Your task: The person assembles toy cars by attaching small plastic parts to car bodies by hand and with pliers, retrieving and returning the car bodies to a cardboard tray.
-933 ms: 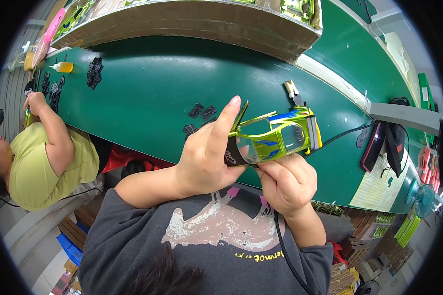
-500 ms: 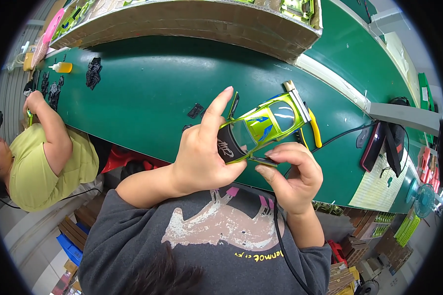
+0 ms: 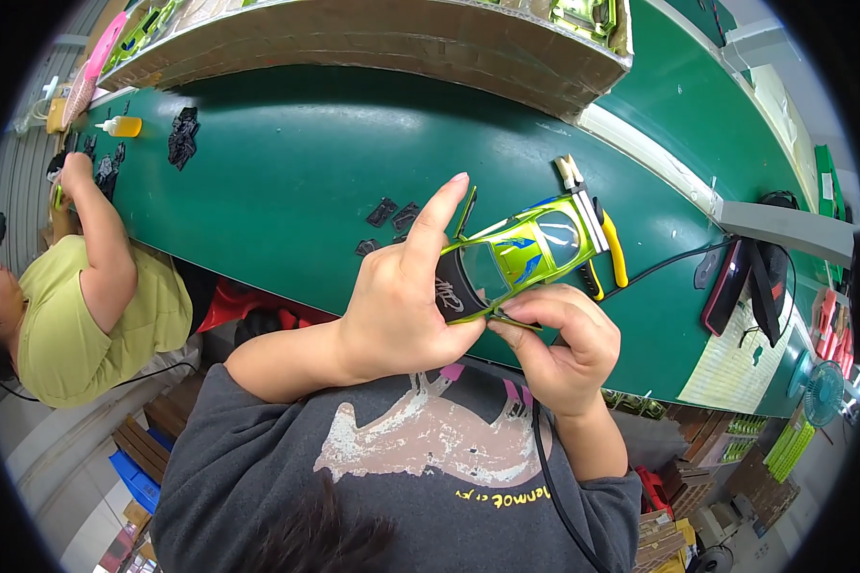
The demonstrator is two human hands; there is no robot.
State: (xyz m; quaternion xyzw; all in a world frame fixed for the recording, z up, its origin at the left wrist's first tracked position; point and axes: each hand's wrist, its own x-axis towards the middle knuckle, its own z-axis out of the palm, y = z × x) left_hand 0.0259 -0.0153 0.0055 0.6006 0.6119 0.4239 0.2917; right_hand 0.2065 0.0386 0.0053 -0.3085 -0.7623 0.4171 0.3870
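Observation:
A shiny green toy car body with blue markings, a black hood and clear windows is held above the green table. My left hand is closed around its front end, the index finger stretched out past the far side. My right hand pinches the near side door close to where it meets the body. On the far side the other door stands swung out. Several small black parts lie on the table beyond my left hand. A yellow-handled tool lies behind the car's rear end.
A long cardboard box holding green car parts runs along the far side. At left, a co-worker handles a green part near a bottle of yellow liquid and black pieces. A phone and a grey post are at right.
Both the car body and my left hand have shifted slightly right. My right fingers have moved left along the near door, closer to the body. More of the small black parts now shows.

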